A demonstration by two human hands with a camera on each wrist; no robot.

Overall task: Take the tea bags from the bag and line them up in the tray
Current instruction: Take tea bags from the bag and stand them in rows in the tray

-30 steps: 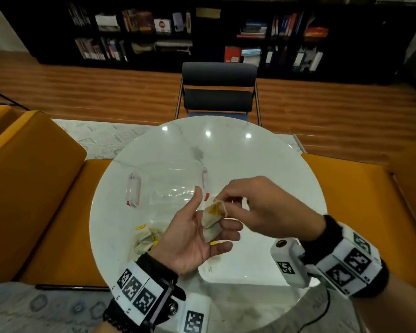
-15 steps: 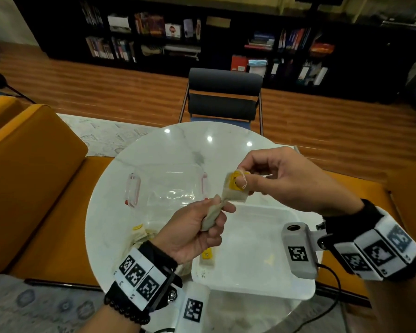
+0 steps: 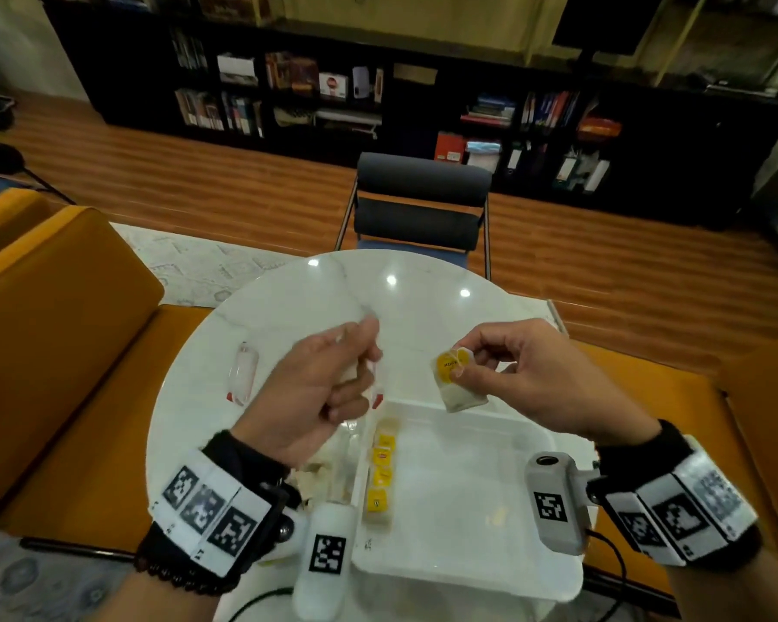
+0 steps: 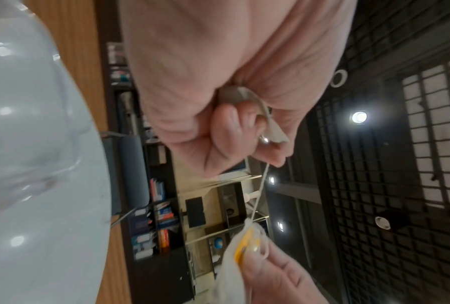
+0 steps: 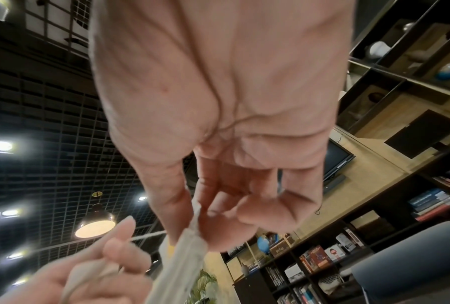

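The right hand pinches a tea bag by its yellow tag between thumb and forefinger — the pouch dangles below the fingertips, above the white tray's far edge. The left hand is curled tight round a second tea bag, and a taut string links the two. Four tea bags lie lined along the tray's left wall — the clear bag sits beyond on the table.

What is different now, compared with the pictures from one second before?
The hands have moved apart. The right hand carried one tea bag rightward over the tray; the left hand grips another tea bag, and a string stretches between them. The row of tea bags in the tray stayed.
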